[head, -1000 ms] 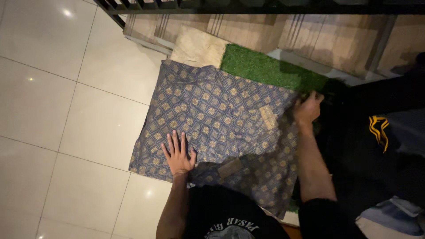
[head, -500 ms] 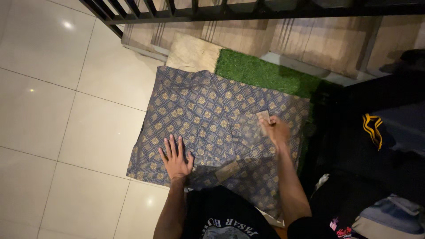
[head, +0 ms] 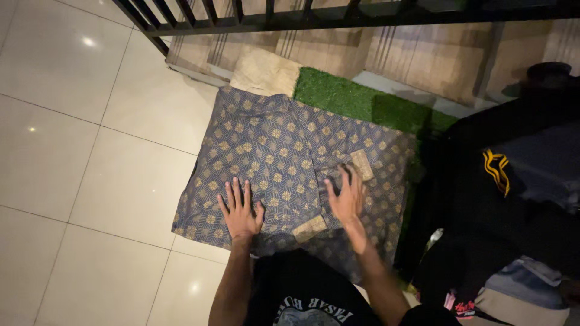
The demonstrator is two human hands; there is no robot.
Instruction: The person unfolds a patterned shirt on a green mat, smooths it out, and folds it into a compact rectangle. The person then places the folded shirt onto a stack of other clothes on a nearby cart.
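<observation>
Kneeling over a blue patterned shirt (head: pixel 284 163) spread flat on the white tiled floor (head: pixel 90 151), this person's got both palms down on it. Left hand (head: pixel 240 211) is splayed open, pressing the lower left part of the cloth, nothing in its grip. Right hand (head: pixel 347 196) lies flat too, fingers spread near a folded-in sleeve with a tan cuff (head: pixel 361 164), not pinching anything. Top edge of the shirt overlaps a green turf mat (head: pixel 356 99) and a beige cloth (head: pixel 263 72); a dark pile of clothes (head: pixel 513 199) sits off to the right. Looks like thin, floppy fabric, light, probably slides easily on tile, so I'd grab it at the sleeve edge or hem corners.
</observation>
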